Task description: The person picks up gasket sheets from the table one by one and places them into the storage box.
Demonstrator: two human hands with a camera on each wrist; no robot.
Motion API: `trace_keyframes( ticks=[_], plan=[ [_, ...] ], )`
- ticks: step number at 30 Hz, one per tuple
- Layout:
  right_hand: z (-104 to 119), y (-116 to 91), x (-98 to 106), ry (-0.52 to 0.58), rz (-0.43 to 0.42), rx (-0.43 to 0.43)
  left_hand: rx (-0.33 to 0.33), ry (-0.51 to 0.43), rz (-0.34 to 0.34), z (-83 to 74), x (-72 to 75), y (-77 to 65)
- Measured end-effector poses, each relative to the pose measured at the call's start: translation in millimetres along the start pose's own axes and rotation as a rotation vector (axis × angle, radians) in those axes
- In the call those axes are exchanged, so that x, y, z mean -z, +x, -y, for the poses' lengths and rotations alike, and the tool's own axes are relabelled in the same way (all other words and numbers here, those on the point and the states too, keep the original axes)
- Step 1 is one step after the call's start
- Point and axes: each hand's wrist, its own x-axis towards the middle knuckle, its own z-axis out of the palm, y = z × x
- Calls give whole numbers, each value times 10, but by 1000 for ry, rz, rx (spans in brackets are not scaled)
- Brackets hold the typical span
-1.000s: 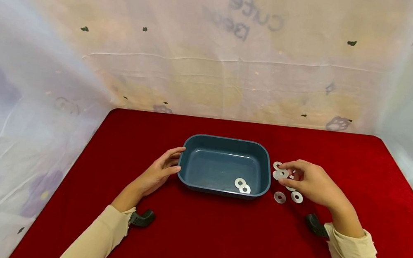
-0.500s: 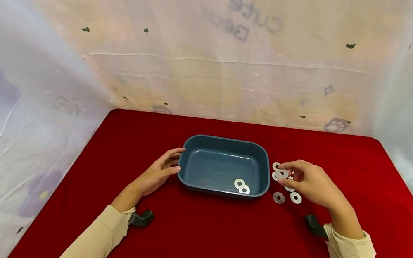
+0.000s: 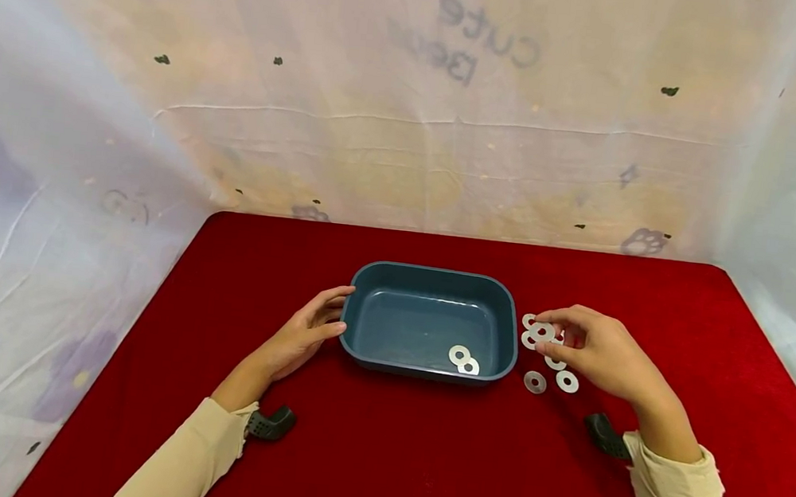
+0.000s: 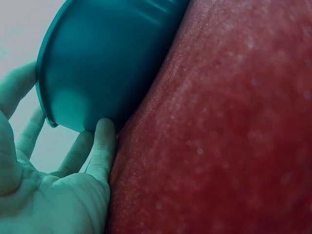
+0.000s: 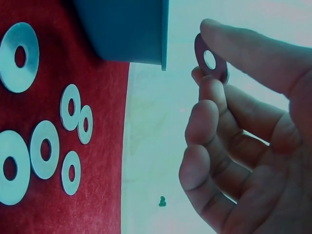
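Note:
My right hand (image 3: 600,352) pinches a flat metal washer (image 5: 211,59) between thumb and fingertips, lifted above the cloth in the right wrist view. Several loose washers (image 5: 45,149) lie flat below it, some partly covered by the hand in the head view. To their left stands a blue rectangular basin (image 3: 422,367). Two overlapping washers (image 3: 459,355) lie inside, near its front right corner. My left hand (image 3: 295,340) is at the basin's left side, its relaxed fingers touching the outer wall and rim; the left wrist view shows fingertips (image 4: 104,131) against the wall.
Red cloth (image 3: 392,456) covers the table. Pale printed curtains (image 3: 351,140) hang behind it and at both sides. A dark curved device (image 3: 272,423) is worn at the left wrist, and a similar dark device (image 3: 606,435) at the right.
The head view has shifted very slightly. Both hands, the basin and the loose washers stay practically where they were, and the pinched washer remains in my right hand.

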Motion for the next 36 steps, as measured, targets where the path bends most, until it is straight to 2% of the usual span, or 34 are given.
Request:
trace_keyframes(
  ticks=[11,22,30,36],
  plan=[
    [106,56,-35,29,34,-3,-2,6,-13,15,47,-67],
    [103,8,-66,22,3,42,15,28,-4,9,5,-1],
    [143,27,-162,41,-12,61,20,32,-5,5,-1,2],
    [198,59,-290,57,37,41,28,22,-8,-20,-7,-5]
  ],
)
